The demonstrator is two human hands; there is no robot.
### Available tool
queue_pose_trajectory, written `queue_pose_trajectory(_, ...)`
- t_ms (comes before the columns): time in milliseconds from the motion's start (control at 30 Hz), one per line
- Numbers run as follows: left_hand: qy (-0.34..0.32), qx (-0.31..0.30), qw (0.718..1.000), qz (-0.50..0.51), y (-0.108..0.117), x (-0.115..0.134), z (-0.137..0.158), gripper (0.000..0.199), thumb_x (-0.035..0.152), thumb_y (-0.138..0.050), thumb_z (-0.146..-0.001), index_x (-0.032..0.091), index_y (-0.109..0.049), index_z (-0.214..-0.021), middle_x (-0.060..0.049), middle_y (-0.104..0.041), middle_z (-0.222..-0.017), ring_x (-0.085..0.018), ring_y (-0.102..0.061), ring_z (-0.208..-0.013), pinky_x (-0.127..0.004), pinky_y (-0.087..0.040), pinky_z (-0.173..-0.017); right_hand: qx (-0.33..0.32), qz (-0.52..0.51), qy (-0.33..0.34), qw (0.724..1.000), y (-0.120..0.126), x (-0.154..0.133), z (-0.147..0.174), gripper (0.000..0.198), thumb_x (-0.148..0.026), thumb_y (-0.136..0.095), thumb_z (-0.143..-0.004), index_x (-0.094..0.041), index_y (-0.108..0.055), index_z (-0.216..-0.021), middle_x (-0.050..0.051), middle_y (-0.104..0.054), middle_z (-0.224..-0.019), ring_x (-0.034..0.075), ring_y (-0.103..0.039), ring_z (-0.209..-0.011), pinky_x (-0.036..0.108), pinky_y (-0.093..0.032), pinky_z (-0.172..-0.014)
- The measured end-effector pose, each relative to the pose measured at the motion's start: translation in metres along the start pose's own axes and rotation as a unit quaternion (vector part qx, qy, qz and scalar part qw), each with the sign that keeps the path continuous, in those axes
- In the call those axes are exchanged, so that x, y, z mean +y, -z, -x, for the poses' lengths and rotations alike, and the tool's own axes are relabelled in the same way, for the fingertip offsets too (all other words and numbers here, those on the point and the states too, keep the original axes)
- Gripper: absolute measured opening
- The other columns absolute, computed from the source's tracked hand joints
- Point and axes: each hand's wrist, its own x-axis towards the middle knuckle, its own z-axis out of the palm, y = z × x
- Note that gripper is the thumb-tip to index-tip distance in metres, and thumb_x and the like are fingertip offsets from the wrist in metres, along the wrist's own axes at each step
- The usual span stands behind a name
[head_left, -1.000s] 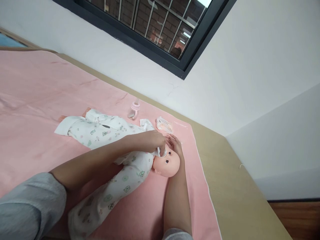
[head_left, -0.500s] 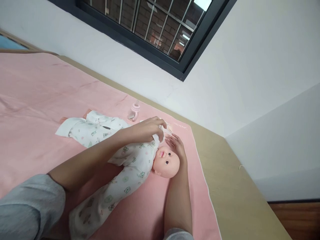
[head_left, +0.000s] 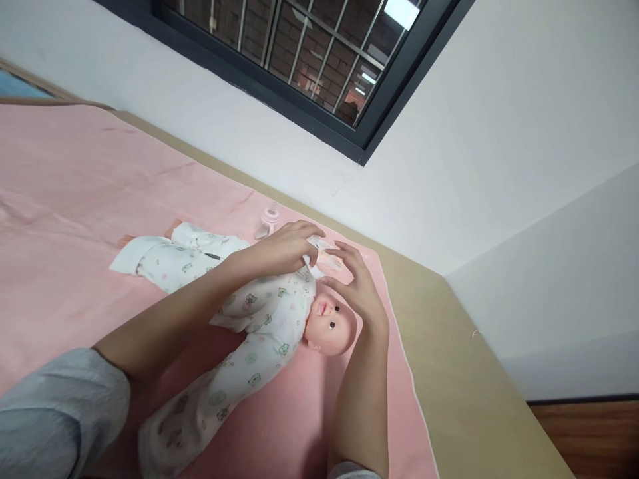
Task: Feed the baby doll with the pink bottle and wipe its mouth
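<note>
**Both hands busy above the doll's head**

Both hands met just above the doll's face when I looked through the head camera. My left hand (head_left: 284, 249) was closed around a small white cloth (head_left: 313, 269), pinching it with the fingers bent, so the cloth hung down a little toward the doll's chin. I think I held it that way so a clean corner stuck out. My right hand (head_left: 362, 289) was open, with the fingers spread and a bit curled. It hovered next to the cloth and over the top of the doll's head, holding nothing that I could see. Its fingertips were near the cloth, but I could not tell if they touched it.

The doll (head_left: 259, 319) lay on its back on the pink blanket (head_left: 74, 199), with its face turned up. It wore a white sleepsuit with small green and pink animals. Its head (head_left: 332, 326) was close to the blanket's edge, right under my hands, so I did not have to reach far. My left arm lay across its chest.

A small pink baby bottle (head_left: 267, 221) stood on the blanket just behind my left hand, near the doll's arm. A crinkly little packet (head_left: 329, 251) peeked out between my two hands. I could not see what was in it. The blanket sat on a tan bed top (head_left: 464, 372) below a white wall and a dark window (head_left: 319, 60).
</note>
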Motion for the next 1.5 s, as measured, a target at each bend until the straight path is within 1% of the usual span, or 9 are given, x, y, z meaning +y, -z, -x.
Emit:
queue_pose_trajectory(133, 0.024, -0.003, 1.0, -0.002, 0.003, 0.0, 0.001, 0.035, 0.004, -0.051, -0.076, 0.023, -0.076, -0.093, -0.008, -0.05, -0.145, -0.029, -0.038, -0.139, -0.05, -0.032, -0.113, -0.022, 0.095, -0.034, 0.995, -0.014, -0.017, 0.003, 0.04, -0.048, -0.074, -0.077, -0.031, -0.066, -0.113, 0.002, -0.046, -0.146, 0.026, -0.036, -0.141, 0.048, -0.034, -0.116)
queue_pose_trajectory(233, 0.051, -0.004, 0.999, -0.009, 0.006, -0.002, 0.002, 0.037, 0.006, -0.05, -0.077, 0.024, -0.075, -0.097, -0.007, -0.048, -0.147, -0.029, -0.036, -0.14, -0.051, -0.029, -0.114, -0.022, 0.109, -0.039, 0.993, -0.022, -0.022, 0.004, 0.042, -0.052, -0.068, -0.081, -0.028, -0.064, -0.116, 0.005, -0.055, -0.139, 0.026, -0.046, -0.134, 0.046, -0.039, -0.11)
queue_pose_trajectory(400, 0.06, 0.009, 0.998, -0.011, 0.006, -0.009, 0.003, 0.034, 0.012, -0.049, -0.082, 0.024, -0.074, -0.102, -0.006, -0.049, -0.146, -0.03, -0.037, -0.138, -0.052, -0.029, -0.114, 0.054, 0.102, -0.026, 0.993, -0.033, -0.019, -0.002, 0.022, -0.04, -0.058, -0.088, -0.023, -0.068, -0.097, 0.005, -0.07, -0.114, 0.023, -0.063, -0.111, 0.04, -0.047, -0.097)
queue_pose_trajectory(500, 0.049, 0.034, 0.998, -0.006, 0.007, -0.017, 0.005, 0.032, 0.02, -0.046, -0.087, 0.022, -0.073, -0.104, -0.007, -0.05, -0.145, -0.029, -0.04, -0.136, -0.05, -0.03, -0.114, 0.118, 0.049, -0.059, 0.99, -0.035, -0.011, -0.007, 0.02, -0.038, -0.056, -0.087, -0.022, -0.067, -0.085, 0.003, -0.073, -0.095, 0.02, -0.067, -0.095, 0.035, -0.049, -0.089)
queue_pose_trajectory(667, 0.067, 0.069, 0.995, 0.02, 0.025, -0.038, 0.014, 0.035, 0.031, -0.041, -0.092, 0.022, -0.072, -0.106, -0.008, -0.058, -0.136, -0.028, -0.047, -0.13, -0.045, -0.036, -0.11, 0.225, 0.012, -0.155, 0.962, -0.016, 0.015, -0.009, 0.026, -0.045, -0.059, -0.079, -0.019, -0.064, -0.08, 0.003, -0.07, -0.081, 0.018, -0.065, -0.077, 0.03, -0.046, -0.072)
queue_pose_trajectory(900, 0.155, 0.096, 0.983, 0.036, 0.053, -0.074, 0.036, 0.039, 0.037, -0.039, -0.09, 0.02, -0.07, -0.106, -0.006, -0.065, -0.125, -0.024, -0.057, -0.118, -0.035, -0.042, -0.101, 0.281, -0.07, -0.204, 0.935, 0.013, 0.059, -0.001, 0.033, -0.043, -0.067, -0.068, -0.017, -0.062, -0.086, -0.001, -0.061, -0.065, 0.014, -0.055, -0.064, 0.026, -0.041, -0.062)
queue_pose_trajectory(1067, 0.212, 0.048, 0.975, 0.044, 0.06, -0.092, 0.049, 0.044, 0.042, -0.038, -0.09, 0.02, -0.067, -0.116, -0.004, -0.065, -0.13, -0.025, -0.056, -0.121, -0.033, -0.041, -0.102, 0.252, -0.089, -0.249, 0.931, 0.018, 0.081, 0.003, 0.039, -0.041, -0.074, -0.06, -0.019, -0.058, -0.087, -0.002, -0.06, -0.059, 0.013, -0.05, -0.055, 0.025, -0.038, -0.054)
queue_pose_trajectory(1267, 0.291, -0.104, 0.948, 0.074, 0.059, -0.116, 0.065, 0.057, 0.044, -0.042, -0.086, 0.024, -0.055, -0.137, -0.006, -0.059, -0.14, -0.027, -0.057, -0.122, -0.036, -0.043, -0.099, 0.195, -0.097, -0.262, 0.94, 0.015, 0.1, 0.0, 0.033, -0.043, -0.073, -0.059, -0.021, -0.051, -0.07, -0.005, -0.05, -0.052, 0.009, -0.038, -0.048, 0.023, -0.029, -0.049)
queue_pose_trajectory(1500, 0.333, -0.162, 0.924, 0.097, 0.065, -0.118, 0.07, 0.066, 0.048, -0.047, -0.082, 0.029, -0.047, -0.144, -0.007, -0.054, -0.145, -0.029, -0.055, -0.125, -0.038, -0.044, -0.098, 0.096, -0.108, -0.275, 0.951, 0.01, 0.098, -0.019, 0.036, -0.039, -0.067, -0.06, -0.016, -0.069, -0.088, 0.002, -0.066, -0.082, 0.009, -0.045, -0.056, 0.022, -0.031, -0.05)
